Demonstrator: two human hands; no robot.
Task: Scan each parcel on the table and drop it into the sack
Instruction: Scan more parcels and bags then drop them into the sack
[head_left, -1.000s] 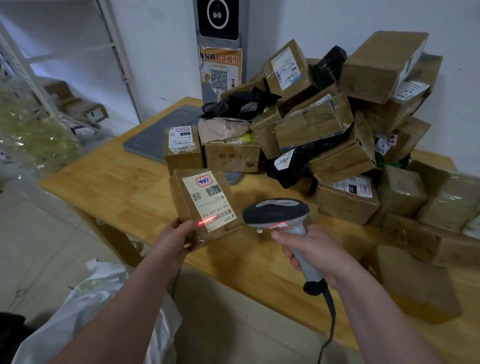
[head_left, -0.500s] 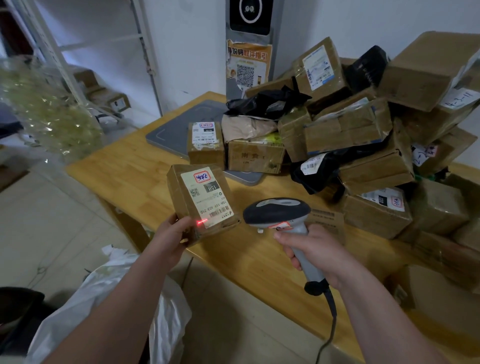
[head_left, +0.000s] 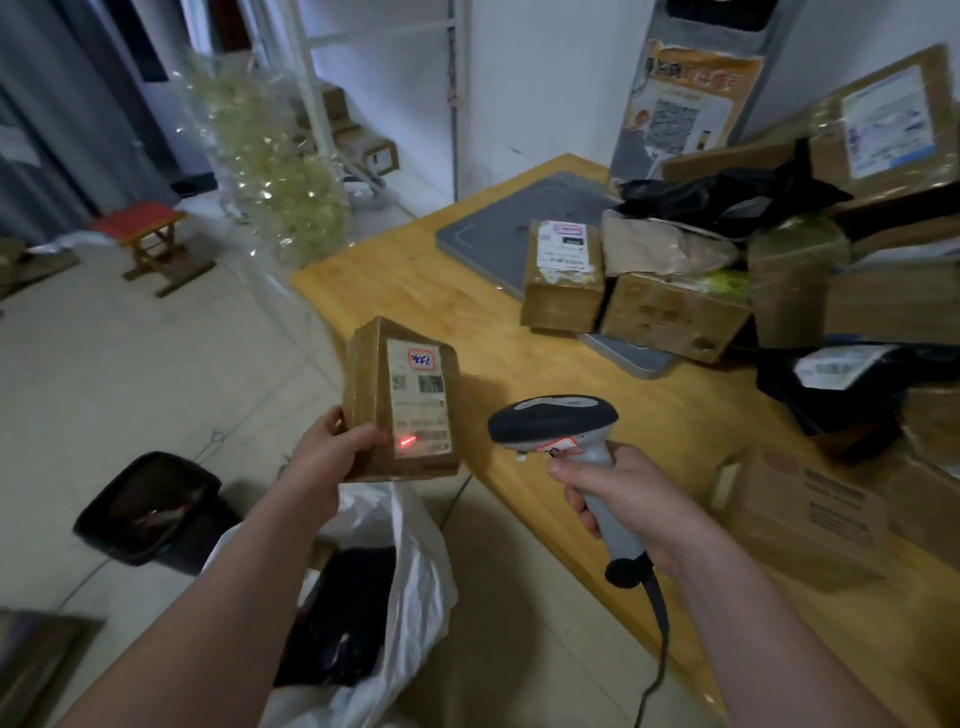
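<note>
Just above the sack (head_left: 421, 566), the taped parcel (head_left: 400, 395), judged light, stiff and slick, is gripped at its lower corner by the left hand (head_left: 322, 460), while the scanner (head_left: 553, 421) is clasped by the right hand (head_left: 639, 506).

Two arms in view. Left hand (head_left: 319, 465) and right hand (head_left: 641, 501) uncovered; fingers (head_left: 574, 503) bare. Both forearms bare from wrist to frame edge, unsleeved throughout.
</note>
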